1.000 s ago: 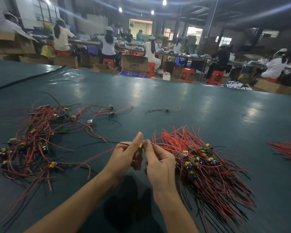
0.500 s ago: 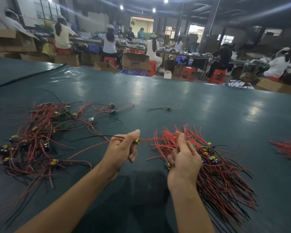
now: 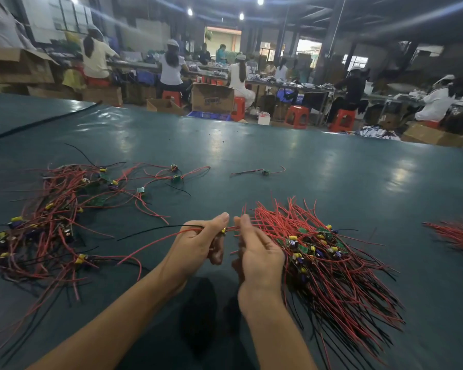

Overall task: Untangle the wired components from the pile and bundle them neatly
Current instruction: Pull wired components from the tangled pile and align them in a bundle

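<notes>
Both forearms entered from the bottom edge, elbows cut off, and met over the dark green surface [image 3: 318, 177]. The left hand [image 3: 198, 244] held a grip closed on one wired component [image 3: 224, 231], thumb on top. Only a yellow speck of the part showed between the fingers, while its red and black leads trailed out to the left, the red one dropping to the surface. The right hand [image 3: 259, 252] sat just beside it, thumb raised next to the red lead and the other fingers curled under. Motion blur and the back of the hand hid the fingertips, so it could not be told whether that grip had closed on the wire or hung loose. Behind the right hand lay the bundle [image 3: 340, 276], with red and black leads fanned toward the lower right and small boards with yellow and blue parts clustered at its near-left end, partly covered by the hand. To the left, well apart, sprawled the tangled pile [image 3: 51, 222], its lowest wires running out of the picture. A second bundle [image 3: 457, 236] was clipped by the right edge. Farther back a loose component [image 3: 263, 171] lay alone. Beyond the surface stood a cardboard box [image 3: 213, 97] and red stools [image 3: 297, 116], with seated people [image 3: 171, 65] too blurred to make out in detail.
</notes>
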`<state>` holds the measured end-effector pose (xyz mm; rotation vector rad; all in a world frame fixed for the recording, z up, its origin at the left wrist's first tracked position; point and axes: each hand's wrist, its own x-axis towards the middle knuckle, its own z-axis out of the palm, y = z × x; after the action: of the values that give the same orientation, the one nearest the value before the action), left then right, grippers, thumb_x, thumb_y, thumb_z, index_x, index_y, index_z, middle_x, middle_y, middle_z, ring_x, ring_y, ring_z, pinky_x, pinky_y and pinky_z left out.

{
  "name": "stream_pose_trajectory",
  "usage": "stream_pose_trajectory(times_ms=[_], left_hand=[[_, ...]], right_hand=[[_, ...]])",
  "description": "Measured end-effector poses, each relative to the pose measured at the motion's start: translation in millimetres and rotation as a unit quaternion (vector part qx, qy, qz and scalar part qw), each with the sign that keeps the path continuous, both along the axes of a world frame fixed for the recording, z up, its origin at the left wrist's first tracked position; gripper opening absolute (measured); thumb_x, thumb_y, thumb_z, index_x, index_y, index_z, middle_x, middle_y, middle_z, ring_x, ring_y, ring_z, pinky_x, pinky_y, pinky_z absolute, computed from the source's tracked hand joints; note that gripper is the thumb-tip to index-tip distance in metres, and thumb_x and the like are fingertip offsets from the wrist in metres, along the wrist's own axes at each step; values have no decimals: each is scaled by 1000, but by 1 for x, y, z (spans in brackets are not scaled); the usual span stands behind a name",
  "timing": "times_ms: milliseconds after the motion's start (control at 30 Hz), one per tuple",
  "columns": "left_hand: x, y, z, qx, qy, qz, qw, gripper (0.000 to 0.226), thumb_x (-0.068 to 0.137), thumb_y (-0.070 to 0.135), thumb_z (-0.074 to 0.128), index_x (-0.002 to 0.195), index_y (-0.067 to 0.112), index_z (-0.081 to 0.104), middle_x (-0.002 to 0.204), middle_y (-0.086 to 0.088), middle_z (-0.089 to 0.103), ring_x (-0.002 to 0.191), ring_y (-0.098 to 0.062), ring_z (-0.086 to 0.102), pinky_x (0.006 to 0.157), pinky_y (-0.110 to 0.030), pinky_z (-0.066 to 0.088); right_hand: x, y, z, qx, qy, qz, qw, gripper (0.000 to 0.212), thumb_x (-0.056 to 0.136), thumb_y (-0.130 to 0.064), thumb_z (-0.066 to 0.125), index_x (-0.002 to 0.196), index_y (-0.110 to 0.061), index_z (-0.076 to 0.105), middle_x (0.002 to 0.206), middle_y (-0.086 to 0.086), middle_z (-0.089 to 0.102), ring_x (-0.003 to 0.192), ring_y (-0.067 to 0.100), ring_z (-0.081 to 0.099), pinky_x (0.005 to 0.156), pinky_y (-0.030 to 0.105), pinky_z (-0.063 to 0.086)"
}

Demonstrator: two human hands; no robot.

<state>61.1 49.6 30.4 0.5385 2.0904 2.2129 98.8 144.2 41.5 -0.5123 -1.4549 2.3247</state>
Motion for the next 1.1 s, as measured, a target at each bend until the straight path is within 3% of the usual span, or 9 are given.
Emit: stream_pose_trajectory(times_ms=[167, 300, 433, 567, 667, 833, 900, 967, 1100], left_hand=[[5, 4, 8, -4, 48, -40, 998, 54, 85, 51, 54, 41, 20, 51, 42, -4, 49, 39, -15, 47, 50, -18, 40], [6, 0, 8, 16, 27, -42, 999, 53, 87, 46, 57, 42, 19, 49, 43, -6, 49, 40, -17, 46, 50, -20, 41], [5, 2, 6, 50, -18, 3, 999, 53, 88, 51, 58, 46, 21, 51, 48, -6, 48, 42, -18, 46, 47, -25, 40], [4, 5, 8, 45, -10, 39, 998, 46, 79, 55, 53, 50, 19, 54, 48, -7, 50, 41, -17, 46, 44, -23, 37], [6, 5, 7, -2, 49, -1, 999, 40, 86, 46, 53, 56, 23, 63, 50, -7, 53, 42, -15, 49, 43, -21, 39], [5, -3, -3, -150, 149, -94, 973, 10, 87, 40, 67, 81, 32, 65, 60, 6, 60, 51, -6, 53, 50, -23, 46], [-2, -15, -7, -300, 236, -41, 923, 28, 82, 52, 68, 81, 25, 61, 61, 8, 58, 54, -5, 52, 54, -26, 47], [-7, -24, -7, -387, 295, 46, 873, 28, 81, 54, 63, 81, 26, 60, 64, 15, 58, 59, -1, 53, 59, -27, 48], [-20, -38, -10, -408, 270, 183, 852, 9, 86, 36, 65, 86, 28, 64, 88, 14, 62, 85, -10, 58, 73, -31, 47]], right_hand=[[-2, 29, 9, -79, -4, -54, 995, 27, 90, -26, 69, 66, -18, 78, 48, -11, 46, 38, 1, 33, 37, 15, 28], [-2, 46, 12, -132, 11, -101, 986, 25, 93, -23, 65, 71, -16, 74, 49, -9, 46, 33, 2, 30, 32, 15, 25], [-3, 38, 9, -71, 32, -84, 993, 27, 93, -29, 65, 70, -18, 74, 56, -6, 58, 36, 4, 34, 35, 16, 27], [-1, 18, 4, 27, -26, 58, 998, 23, 89, -36, 69, 77, -16, 74, 63, -7, 64, 45, 5, 45, 40, 20, 37], [2, 5, 3, 68, -13, 92, 993, 27, 92, -28, 66, 69, -18, 77, 69, -2, 72, 60, 10, 63, 61, 30, 52], [3, 16, 8, 54, 10, 30, 998, 36, 97, -18, 59, 64, -15, 72, 64, 1, 70, 63, 14, 65, 61, 31, 53], [2, 27, 10, 31, 8, 11, 999, 33, 100, -20, 53, 71, -16, 67, 62, -1, 70, 55, 12, 64, 49, 26, 53], [1, 35, 10, 40, 2, 5, 999, 32, 103, -22, 48, 75, -15, 63, 58, -1, 66, 42, 10, 57, 39, 22, 47], [3, 47, 4, 276, -25, 3, 961, 36, 105, -25, 39, 80, -12, 62, 63, 3, 54, 43, 7, 51, 42, 32, 49]])
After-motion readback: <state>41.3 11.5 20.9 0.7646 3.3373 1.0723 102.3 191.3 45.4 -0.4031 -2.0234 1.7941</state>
